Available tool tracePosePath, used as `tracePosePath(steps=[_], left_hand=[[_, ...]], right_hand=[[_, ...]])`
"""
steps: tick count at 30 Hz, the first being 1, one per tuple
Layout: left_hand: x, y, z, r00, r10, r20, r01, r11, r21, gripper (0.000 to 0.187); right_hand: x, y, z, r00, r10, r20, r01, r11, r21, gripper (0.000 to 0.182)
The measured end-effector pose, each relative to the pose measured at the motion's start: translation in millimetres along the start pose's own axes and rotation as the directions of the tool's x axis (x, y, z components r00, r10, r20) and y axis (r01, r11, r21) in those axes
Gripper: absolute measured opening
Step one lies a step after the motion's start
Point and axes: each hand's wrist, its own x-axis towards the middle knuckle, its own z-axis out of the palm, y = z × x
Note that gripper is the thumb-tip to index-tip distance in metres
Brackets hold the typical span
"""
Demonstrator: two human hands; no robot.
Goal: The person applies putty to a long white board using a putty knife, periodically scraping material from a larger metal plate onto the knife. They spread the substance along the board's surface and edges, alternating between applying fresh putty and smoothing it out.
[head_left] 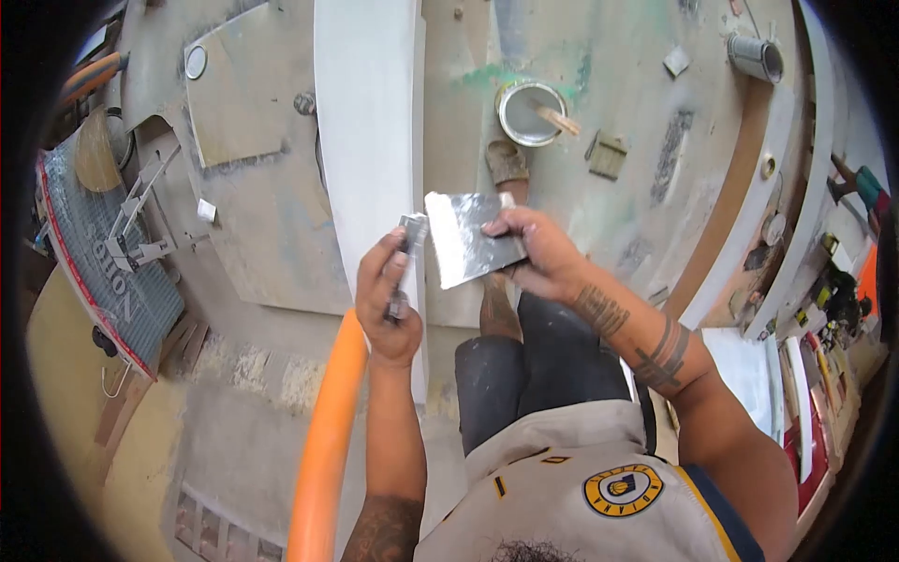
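My right hand (543,248) pinches a flat, shiny metal spreader (464,239) between thumb and fingers, with whitish paste along its left side. My left hand (384,304) is closed on a narrow grey metal scraper (409,245), seen nearly edge-on. The two tools are close together, with a small gap between them. Beneath my left hand runs a long white panel (370,122). The exact shape of the scraper's lower part is hidden by my fingers.
Ahead on the floor stands an open can (531,114) with a wooden stick in it. A greenish block (607,155) and a tipped tin (755,59) lie to the right. An orange tube (328,440) passes beside my left arm. Long white strips (796,159) run along the right.
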Motion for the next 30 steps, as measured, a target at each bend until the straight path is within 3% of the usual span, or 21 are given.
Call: tracePosePath(steps=[1, 2, 4, 5, 7, 8, 9, 10, 11, 12, 13, 14, 15, 16, 18, 19, 21, 24, 25, 26, 30], left_hand=[[10.4, 0.6, 7.4, 0.969, 0.226, 0.096, -0.228, 0.973, 0.013, 0.033], [17.4, -0.4, 15.7, 0.952, 0.290, 0.100, -0.301, 0.944, 0.131, 0.031], [21.1, -1.5, 23.8, 0.989, 0.149, 0.004, -0.149, 0.980, 0.134, 0.030], [24.5, -3.8, 24.5, 0.987, 0.157, -0.026, -0.152, 0.980, 0.131, 0.030], [36.6, -6.9, 20.0, 0.995, 0.096, -0.034, -0.086, 0.972, 0.220, 0.064], [37.1, -11.2, 18.1, 0.993, 0.100, -0.067, -0.083, 0.972, 0.219, 0.064], [33.3, -16.2, 16.7, 0.998, 0.069, -0.001, -0.066, 0.962, 0.263, 0.065], [27.7, -18.2, 16.3, 0.997, 0.030, 0.066, -0.049, 0.950, 0.307, 0.066], [22.9, -13.0, 15.4, 0.996, -0.087, 0.013, 0.083, 0.977, 0.195, 0.056], [15.6, -13.6, 17.7, 0.996, -0.090, -0.006, 0.090, 0.978, 0.189, 0.056], [7.3, -17.1, 20.9, 0.963, -0.231, -0.141, 0.239, 0.970, 0.039, 0.047], [0.7, -21.5, 24.2, 0.892, -0.378, -0.248, 0.356, 0.925, -0.130, 0.038], [-5.5, -24.6, 27.3, 0.887, -0.381, -0.262, 0.356, 0.924, -0.139, 0.038], [-12.8, -27.0, 30.2, 0.811, -0.492, -0.316, 0.440, 0.869, -0.225, 0.027], [-28.1, -30.8, 36.2, 0.614, -0.693, -0.377, 0.564, 0.720, -0.404, 0.024], [-32.4, -33.2, 41.0, 0.563, -0.733, -0.383, 0.565, 0.679, -0.469, 0.019], [-42.1, -32.7, 51.5, 0.538, -0.760, -0.364, 0.526, 0.640, -0.560, 0.017], [-43.6, -30.7, 72.3, 0.497, -0.791, -0.358, 0.416, 0.579, -0.701, 0.019], [-45.1, -30.3, 76.7, 0.499, -0.799, -0.335, 0.407, 0.558, -0.723, 0.028], [-48.2, -30.0, 80.9, 0.501, -0.808, -0.310, 0.400, 0.533, -0.746, 0.036], [-58.3, -35.5, 88.9, 0.512, -0.822, -0.250, 0.425, 0.495, -0.758, 0.032]], right_hand=[[-3.0, -2.8, 9.6, 1.000, -0.012, 0.004, 0.012, 1.000, -0.020, 0.009], [-4.1, -5.6, 19.3, 0.999, -0.028, 0.043, 0.026, 0.999, 0.032, 0.012], [-1.6, -17.9, 28.9, 0.995, -0.044, 0.087, 0.040, 0.998, 0.054, 0.015], [2.2, -25.5, 30.8, 0.991, -0.103, 0.081, 0.099, 0.994, 0.054, 0.016], [10.4, -47.4, 37.3, 0.983, -0.179, 0.041, 0.178, 0.984, 0.016, 0.016], [15.1, -64.5, 42.4, 0.983, -0.177, 0.051, 0.178, 0.984, -0.015, 0.016], [21.2, -86.1, 51.8, 0.954, -0.301, -0.004, 0.296, 0.940, -0.168, 0.014], [31.1, -108.7, 60.3, 0.904, -0.426, -0.037, 0.394, 0.862, -0.318, 0.013], [57.7, -136.7, 58.0, 0.812, -0.571, 0.124, 0.548, 0.672, -0.498, 0.018], [90.2, -167.6, 56.0, 0.690, -0.654, 0.311, 0.672, 0.419, -0.611, 0.023], [112.8, -193.7, 63.8, 0.569, -0.705, 0.423, 0.717, 0.173, -0.676, 0.027], [136.0, -220.4, 73.4, 0.441, -0.712, 0.546, 0.717, -0.086, -0.692, 0.031], [166.8, -254.1, 74.5, 0.345, -0.687, 0.639, 0.652, -0.315, -0.690, 0.033], [193.3, -283.5, 75.8, 0.262, -0.630, 0.731, 0.552, -0.524, -0.649, 0.036], [212.2, -315.5, 101.4, 0.355, -0.580, 0.733, 0.379, -0.628, -0.680, 0.044], [221.3, -326.9, 111.8, 0.358, -0.571, 0.739, 0.379, -0.635, -0.673, 0.044], [239.0, -346.2, 131.2, 0.270, -0.503, 0.821, 0.259, -0.783, -0.565, 0.044], [271.2, -380.8, 151.7, 0.285, -0.461, 0.840, 0.140, -0.847, -0.513, 0.046], [250.1, -374.0, 172.0, 0.462, -0.532, 0.710, 0.183, -0.726, -0.663, 0.052], [267.5, -381.1, 168.3, 0.292, -0.463, 0.837, 0.221, -0.819, -0.530, 0.052], [296.9, -384.3, 142.2, 0.280, -0.317, 0.906, 0.020, -0.942, -0.336, 0.049]])
